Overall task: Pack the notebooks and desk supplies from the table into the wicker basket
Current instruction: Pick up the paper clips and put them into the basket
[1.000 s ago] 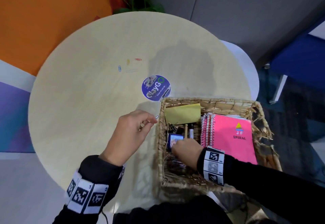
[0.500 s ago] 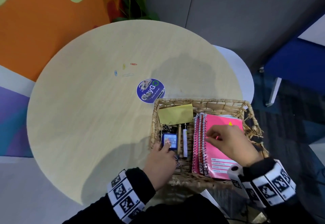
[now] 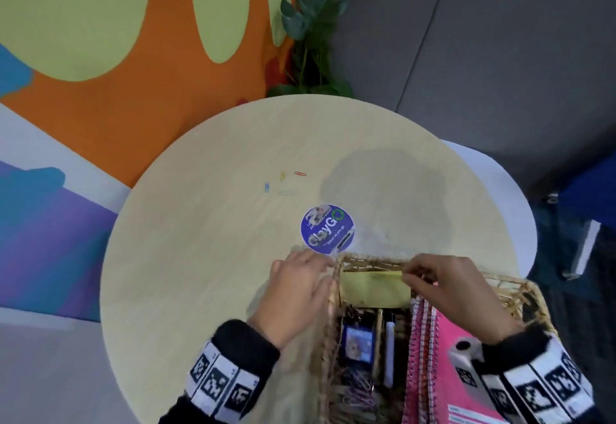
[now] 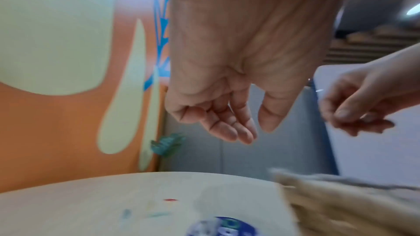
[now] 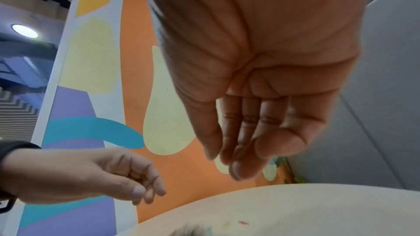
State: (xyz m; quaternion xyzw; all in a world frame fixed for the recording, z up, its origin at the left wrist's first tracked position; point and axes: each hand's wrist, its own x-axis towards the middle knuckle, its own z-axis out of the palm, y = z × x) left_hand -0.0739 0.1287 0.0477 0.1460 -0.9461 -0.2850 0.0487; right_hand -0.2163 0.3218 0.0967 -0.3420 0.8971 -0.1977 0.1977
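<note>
A: Where's the wicker basket (image 3: 336, 307) vs the hands?
B: At the near right edge of the round table (image 3: 200, 273). Left hand (image 3: 296, 293) is just outside its left wall, over the tabletop — fingers loosely extended, holding nothing. Right hand (image 3: 446, 290) is above the basket's far end, over the yellow sticky pad (image 3: 373, 292).
A: Right hand gripping anything?
B: Fingers drawn together, tips close to the thumb; the right wrist view shows nothing between them. Left wrist view is blurry there, so can't rule out sth tiny.
A: What's in the basket?
B: Left side: the yellow pad at the far end, then a small blue card (image 3: 358, 343), a wooden pencil (image 3: 378, 340), a white marker (image 3: 389, 353), and a heap of purplish paper clips (image 3: 358, 390) nearest the person. Right side: pink spiral notebooks (image 3: 433, 373), partly hidden by the right forearm.
A: And on the table?
B: 3 colored clips — red clip (image 3: 300, 173), yellow clip (image 3: 282, 176), blue clip (image 3: 267, 187) — well apart from both hands, past a round blue sticker (image 3: 327, 228) that sits just beyond the basket's far left corner.
</note>
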